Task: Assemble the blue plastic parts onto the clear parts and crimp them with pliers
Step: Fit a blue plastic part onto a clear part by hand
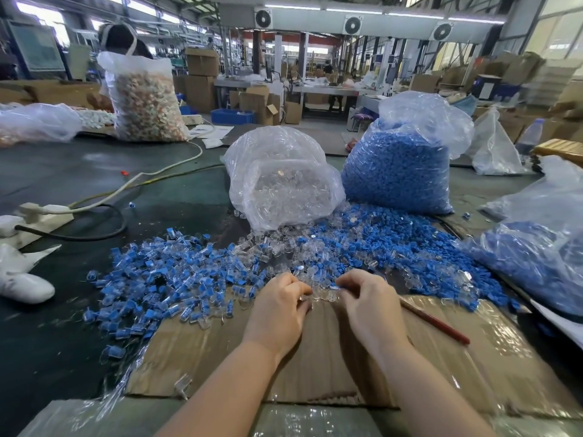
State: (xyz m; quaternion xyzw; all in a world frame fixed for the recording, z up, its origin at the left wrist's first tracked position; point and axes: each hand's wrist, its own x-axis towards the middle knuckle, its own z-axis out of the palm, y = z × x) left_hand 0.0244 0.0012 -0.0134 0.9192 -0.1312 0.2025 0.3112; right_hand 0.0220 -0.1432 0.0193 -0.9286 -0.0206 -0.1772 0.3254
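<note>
No writing can be read on any bag, carton or part. Both hands work close together over the flattened cardboard [331, 351] at the near edge of the surface [63, 342]: the left hand [277, 310] and right hand [369, 307] each curl their fingers round small clear parts [321, 293] held between them; their long axis cannot be told. Loose blue parts [394, 244] lie just beyond, assembled blue-and-clear pieces [157, 279] to the left. A red-handled tool [438, 324] lies diagonally on the cardboard, right of the hands.
</note>
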